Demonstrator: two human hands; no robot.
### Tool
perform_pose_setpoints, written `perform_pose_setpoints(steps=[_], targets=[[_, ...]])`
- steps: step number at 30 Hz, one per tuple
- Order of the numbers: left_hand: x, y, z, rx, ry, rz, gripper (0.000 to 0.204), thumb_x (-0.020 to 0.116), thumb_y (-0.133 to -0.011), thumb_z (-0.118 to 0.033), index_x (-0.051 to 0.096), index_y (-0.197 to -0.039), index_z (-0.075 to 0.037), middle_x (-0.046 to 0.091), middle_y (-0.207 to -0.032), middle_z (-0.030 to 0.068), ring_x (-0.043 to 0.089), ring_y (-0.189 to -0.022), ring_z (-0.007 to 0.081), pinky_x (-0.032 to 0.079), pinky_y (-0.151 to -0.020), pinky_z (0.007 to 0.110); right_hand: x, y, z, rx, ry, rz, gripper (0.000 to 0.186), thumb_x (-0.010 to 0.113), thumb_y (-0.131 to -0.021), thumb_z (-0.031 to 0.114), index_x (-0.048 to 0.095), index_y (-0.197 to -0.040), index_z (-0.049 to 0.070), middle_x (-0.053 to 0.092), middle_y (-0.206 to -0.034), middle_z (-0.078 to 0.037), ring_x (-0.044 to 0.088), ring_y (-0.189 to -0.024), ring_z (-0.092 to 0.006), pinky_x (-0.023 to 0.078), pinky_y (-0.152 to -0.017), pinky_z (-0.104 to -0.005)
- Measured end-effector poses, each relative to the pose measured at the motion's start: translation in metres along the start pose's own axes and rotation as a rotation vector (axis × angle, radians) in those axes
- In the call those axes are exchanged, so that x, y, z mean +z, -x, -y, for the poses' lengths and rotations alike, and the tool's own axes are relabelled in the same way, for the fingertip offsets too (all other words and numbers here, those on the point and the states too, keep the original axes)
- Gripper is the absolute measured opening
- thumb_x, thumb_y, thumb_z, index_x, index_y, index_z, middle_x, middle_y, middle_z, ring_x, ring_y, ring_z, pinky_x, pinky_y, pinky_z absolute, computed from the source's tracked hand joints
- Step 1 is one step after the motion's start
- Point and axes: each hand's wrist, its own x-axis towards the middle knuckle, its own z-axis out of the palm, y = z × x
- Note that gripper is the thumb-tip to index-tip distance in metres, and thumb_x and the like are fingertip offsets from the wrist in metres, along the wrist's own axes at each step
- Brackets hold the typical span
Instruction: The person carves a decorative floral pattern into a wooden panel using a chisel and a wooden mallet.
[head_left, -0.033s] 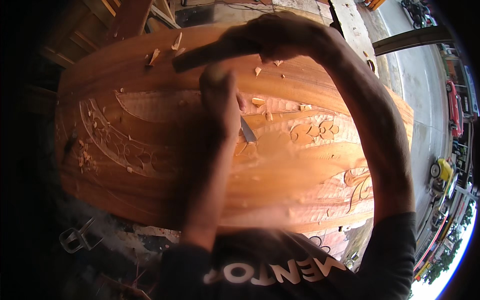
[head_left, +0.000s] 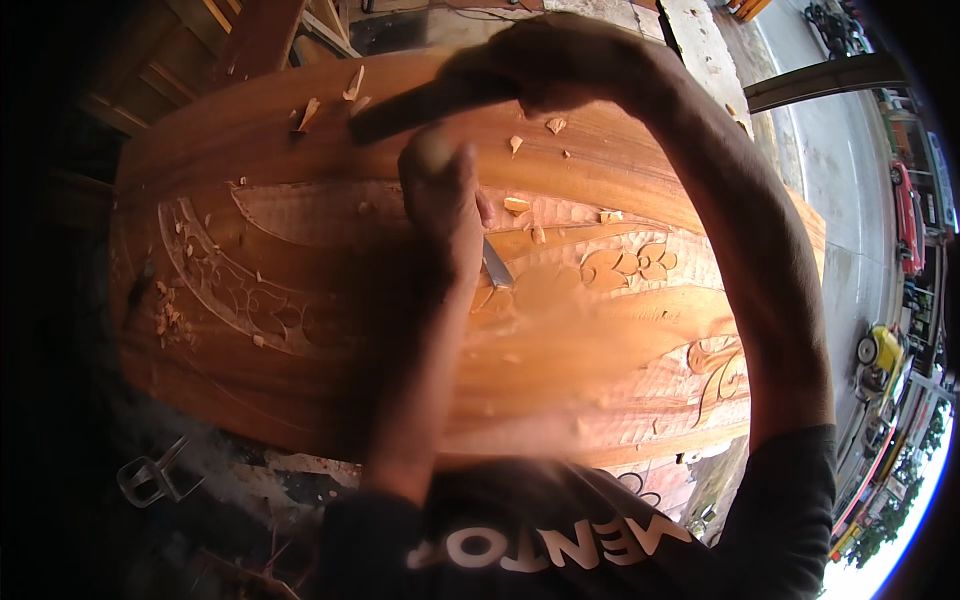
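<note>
A large wooden panel (head_left: 560, 410) with carved flower and leaf patterns lies before me. My left hand (head_left: 440, 195) is wrapped round the handle of a chisel (head_left: 497, 265). The chisel leans, its metal blade pointing down at the panel beside a carved flower (head_left: 630, 265). Above and beyond it, my right hand (head_left: 560, 65) grips a dark bar-shaped wooden mallet (head_left: 430, 107). The mallet's free end points left, close over the top of the chisel handle; I cannot tell whether they touch. Shadow hides part of my left fingers.
Loose wood chips (head_left: 516, 206) lie scattered over the panel, with a small heap (head_left: 170, 315) at its left. A grey clamp-like metal frame (head_left: 160, 480) sits below the left edge. To the right run a paved road, a red car (head_left: 907, 210) and a yellow vehicle (head_left: 880, 360).
My right hand has risen slightly away from me with the mallet. My left hand and the chisel stay almost where they were.
</note>
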Motion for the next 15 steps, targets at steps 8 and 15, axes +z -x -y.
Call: perform_pose_setpoints(steps=[8,15], targets=[[-0.004,0.017,-0.023,0.052,0.149,-0.03,0.03,0.069,-0.102,-0.021,0.054,-0.125,-0.007,0.048,-0.067,0.0008,0.043,-0.046,0.009,0.036,-0.039,0.026,-0.005,0.024,0.034,0.069,-0.045,-0.101,0.08,0.089,-0.075,0.02,0.058,-0.149,0.016,0.073,-0.122,-0.018,0.071,-0.113,-0.0382,0.057,-0.1,-0.047],[0.009,0.04,-0.046,-0.089,0.337,0.118,0.022,0.071,-0.101,-0.021,0.059,-0.114,-0.007,0.05,-0.069,-0.0014,0.042,-0.044,0.0071,0.033,-0.034,0.025,0.026,0.119,0.046,0.34,-0.589,-0.394,0.092,0.093,-0.073,0.012,0.052,-0.155,0.018,0.074,-0.124,-0.013,0.073,-0.109,-0.0312,0.057,-0.099,-0.0427]])
